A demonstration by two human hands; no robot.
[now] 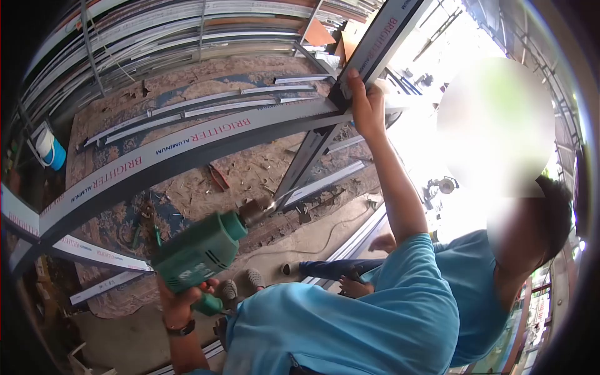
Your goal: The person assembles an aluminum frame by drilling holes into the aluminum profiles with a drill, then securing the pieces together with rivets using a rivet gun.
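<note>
My left hand [367,103] is raised at the upper middle, its fingers wrapped round the upright aluminum profile [380,47] just above a joint. From that joint the long profile [187,140] labelled BRIGHTER ALUMINUM runs down to the left. My right hand [181,303], with a dark band at the wrist, grips the handle of a green power drill [200,250] at the lower left. The drill's bit points up and right, near a lower cross profile [306,164]; whether they touch is unclear.
Red-handled pliers [219,178] and scattered metal bits lie on the worn carpeted table [250,172]. More profile strips [328,182] rest there. A co-worker in a blue shirt [478,275] stands close at the right. A blue and white bucket [51,150] is at the left.
</note>
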